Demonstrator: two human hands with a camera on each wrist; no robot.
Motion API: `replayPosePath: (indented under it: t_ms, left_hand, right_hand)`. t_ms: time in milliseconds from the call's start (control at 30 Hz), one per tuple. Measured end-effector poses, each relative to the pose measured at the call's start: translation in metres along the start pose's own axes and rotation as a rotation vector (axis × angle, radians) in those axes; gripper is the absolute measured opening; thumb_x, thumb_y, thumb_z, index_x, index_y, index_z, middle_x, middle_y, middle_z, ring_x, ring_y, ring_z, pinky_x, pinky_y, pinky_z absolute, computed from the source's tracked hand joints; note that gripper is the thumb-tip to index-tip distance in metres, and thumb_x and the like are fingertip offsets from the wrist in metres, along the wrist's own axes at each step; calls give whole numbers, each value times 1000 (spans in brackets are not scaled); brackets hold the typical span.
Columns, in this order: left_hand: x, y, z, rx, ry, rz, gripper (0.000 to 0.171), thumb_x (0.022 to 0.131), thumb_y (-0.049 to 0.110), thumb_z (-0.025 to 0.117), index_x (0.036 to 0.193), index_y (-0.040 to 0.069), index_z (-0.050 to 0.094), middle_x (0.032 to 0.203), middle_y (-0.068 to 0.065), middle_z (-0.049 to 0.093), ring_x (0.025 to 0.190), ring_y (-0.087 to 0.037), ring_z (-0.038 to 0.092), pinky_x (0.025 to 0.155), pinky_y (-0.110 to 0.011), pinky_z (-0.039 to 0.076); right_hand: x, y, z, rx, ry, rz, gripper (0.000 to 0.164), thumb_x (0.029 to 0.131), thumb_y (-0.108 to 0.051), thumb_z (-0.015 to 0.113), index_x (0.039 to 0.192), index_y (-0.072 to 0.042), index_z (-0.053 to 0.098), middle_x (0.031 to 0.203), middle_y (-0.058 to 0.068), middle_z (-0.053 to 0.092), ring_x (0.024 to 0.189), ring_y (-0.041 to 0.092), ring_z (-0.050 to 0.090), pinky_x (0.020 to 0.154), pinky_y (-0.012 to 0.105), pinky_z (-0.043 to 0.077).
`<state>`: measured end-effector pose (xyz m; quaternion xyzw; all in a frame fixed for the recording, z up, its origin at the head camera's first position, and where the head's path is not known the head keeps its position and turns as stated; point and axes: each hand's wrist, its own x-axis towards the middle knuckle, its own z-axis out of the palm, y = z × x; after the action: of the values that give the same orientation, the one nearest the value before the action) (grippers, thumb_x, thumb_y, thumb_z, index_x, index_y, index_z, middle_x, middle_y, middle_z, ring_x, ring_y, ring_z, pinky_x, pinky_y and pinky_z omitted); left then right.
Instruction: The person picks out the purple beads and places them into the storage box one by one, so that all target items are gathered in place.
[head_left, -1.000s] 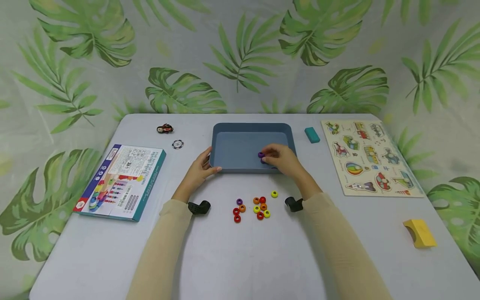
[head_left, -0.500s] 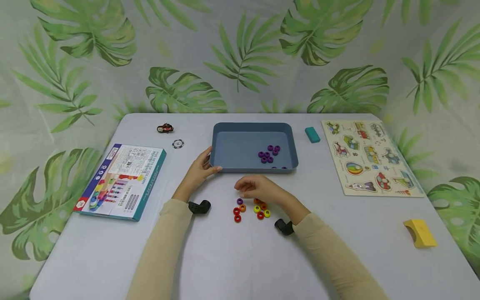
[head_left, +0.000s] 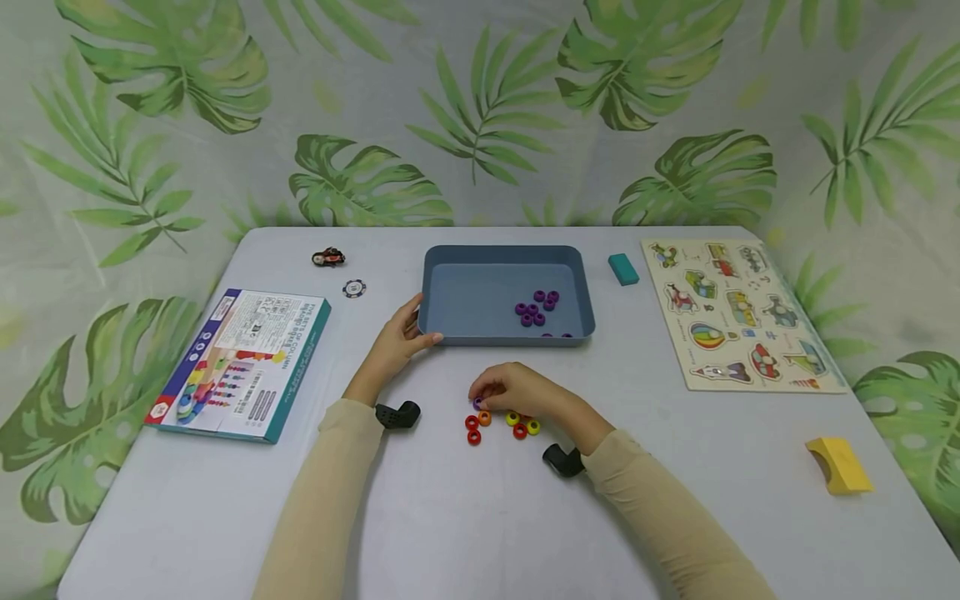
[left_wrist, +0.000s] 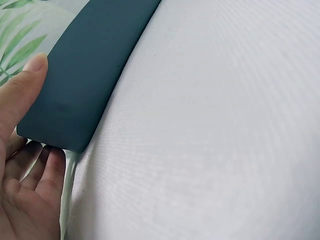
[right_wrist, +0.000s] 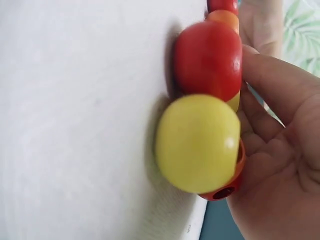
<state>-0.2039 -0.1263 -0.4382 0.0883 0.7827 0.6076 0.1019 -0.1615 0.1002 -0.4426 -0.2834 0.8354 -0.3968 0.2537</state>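
My left hand (head_left: 393, 346) holds the blue-grey tray (head_left: 510, 341) by its front left corner. In the left wrist view the thumb (left_wrist: 32, 75) lies on the tray wall and the fingers bend against its end. Over the table in front of the tray, my right hand (head_left: 521, 390) has thumb and fingertips on a purple bead (head_left: 477, 403). Near it lie orange (head_left: 485, 418), red (head_left: 474, 437) and yellow beads (head_left: 533, 427), some partly hidden by the hand. In the right wrist view a yellow bead (right_wrist: 197, 145) and a red bead (right_wrist: 207, 62) screen the fingertips. Several purple beads (head_left: 527, 320) sit in the tray's right half.
A boxed toy (head_left: 240, 367) lies at the left, with a poker chip (head_left: 354, 288) and a small figure (head_left: 328, 257) behind it. Right of the tray are a teal block (head_left: 623, 269) and a picture puzzle board (head_left: 738, 325). A yellow arch block (head_left: 842, 467) stands nearer the right edge.
My right hand has left purple beads in the tray and come back toward me and left, down to the purple bead on the table. The left hand stays at the tray corner.
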Motion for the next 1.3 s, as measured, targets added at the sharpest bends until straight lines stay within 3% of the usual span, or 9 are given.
replayPosePath:
  t_ms: [167, 433, 667, 833, 1000, 1300]
  left_hand:
    - [0, -1, -1, 0, 6, -4, 77, 74, 15, 62, 134, 14, 13, 135, -14, 15, 119, -29, 22, 94, -34, 27]
    - [0, 0, -1, 0, 2, 2, 76, 74, 15, 61, 134, 14, 14, 135, -14, 15, 119, -29, 21, 94, -35, 27]
    - [1, -1, -1, -13, 0, 2, 77, 74, 15, 62, 134, 14, 14, 135, -14, 14, 119, -28, 20, 95, -35, 26]
    - [6, -10, -2, -1, 5, 0, 80, 71, 22, 64, 134, 17, 15, 135, -11, 15, 120, -25, 21, 95, -33, 25]
    - [10, -21, -3, 16, 6, 2, 82, 68, 29, 65, 133, 22, 16, 135, -8, 15, 120, -22, 22, 95, -31, 26]
    - [-1, 1, -1, 22, -6, -7, 76, 74, 18, 62, 134, 15, 14, 136, -11, 12, 120, -26, 18, 96, -34, 24]
  right_hand:
    - [-2, -3, -9, 50, 70, 34, 18, 78, -21, 58, 95, -18, 62, 89, -10, 56, 69, 11, 51, 61, 22, 46]
    - [-3, 2, -57, 218, 346, -94, 25, 79, -14, 56, 101, -2, 57, 93, 4, 57, 83, 15, 53, 71, 27, 46]
    - [2, 29, -92, 205, 556, 41, 26, 79, -15, 56, 102, -3, 56, 100, 6, 56, 89, 14, 51, 76, 31, 43]
    - [8, 46, -95, 165, 564, 144, 24, 79, -12, 56, 101, -4, 57, 101, 7, 55, 92, 17, 50, 79, 31, 41]
    - [15, 51, -94, 57, 535, 201, 21, 80, -14, 55, 100, -8, 58, 96, 6, 56, 88, 17, 50, 77, 31, 42]
    - [16, 46, -92, -7, 495, 266, 20, 80, -14, 55, 100, -11, 57, 94, 3, 56, 86, 16, 50, 75, 31, 42]
